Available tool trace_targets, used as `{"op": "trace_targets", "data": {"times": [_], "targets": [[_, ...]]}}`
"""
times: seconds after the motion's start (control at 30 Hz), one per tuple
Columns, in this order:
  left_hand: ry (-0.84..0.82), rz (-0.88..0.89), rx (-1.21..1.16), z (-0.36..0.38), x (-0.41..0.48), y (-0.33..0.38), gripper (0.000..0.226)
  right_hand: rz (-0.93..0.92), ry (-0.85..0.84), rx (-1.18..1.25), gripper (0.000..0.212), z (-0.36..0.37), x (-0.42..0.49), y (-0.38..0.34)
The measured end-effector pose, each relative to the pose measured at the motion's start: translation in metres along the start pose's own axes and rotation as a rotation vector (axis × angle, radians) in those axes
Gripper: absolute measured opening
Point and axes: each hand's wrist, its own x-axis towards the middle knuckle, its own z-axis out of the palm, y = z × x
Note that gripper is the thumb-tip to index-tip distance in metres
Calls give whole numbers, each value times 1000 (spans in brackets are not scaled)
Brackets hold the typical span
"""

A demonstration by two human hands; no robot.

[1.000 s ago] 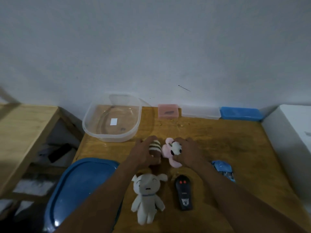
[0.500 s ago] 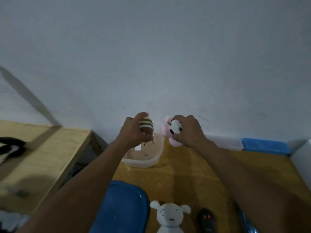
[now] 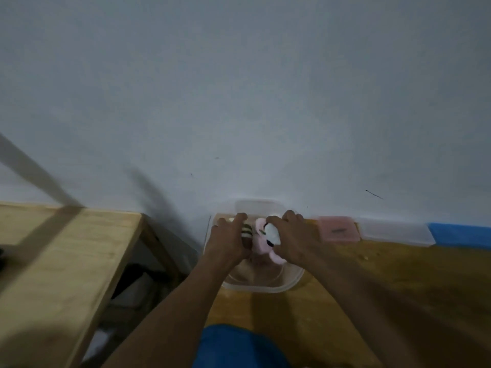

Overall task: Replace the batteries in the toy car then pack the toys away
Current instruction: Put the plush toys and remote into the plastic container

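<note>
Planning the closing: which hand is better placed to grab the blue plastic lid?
Probably left: the blue plastic lid lies beside the forearm of the left hand, farther from the right hand.

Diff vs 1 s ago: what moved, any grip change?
Both hands lifted their toys off the table and carried them forward to the clear container: the left hand with the striped toy, the right hand with the pink plush, now low over it. Neither grip was released. Container and pink box stayed put.
</note>
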Motion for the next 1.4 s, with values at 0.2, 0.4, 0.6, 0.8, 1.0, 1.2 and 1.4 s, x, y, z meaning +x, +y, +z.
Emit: {"op": "trace_targets", "data": {"times": [0.2,0.4,0.6,0.8,1.0,1.2,1.4], "targets": [[-85,-17,45,16,39,-22,95,16,-71,-109,66,24,36,0],[-57,19,48,27,56,-30,78,3,-125,-169,65,38,54,2],[-50,-5,30,32,57,-29,84,30,-128,-176,63,40,58,2],[-57,-7,61,23,44,-18,92,81,-189,-27,77,22,49,-6],[95,82,23,-1,7,12,67,29,68,77,49,-14,3,3],[209,237,59,7,-48,53,53,87,170,192,46,-25,-69,40],[173,231,-9,61,-125,102,65,101,185,220,48,-4,-159,90]]}}
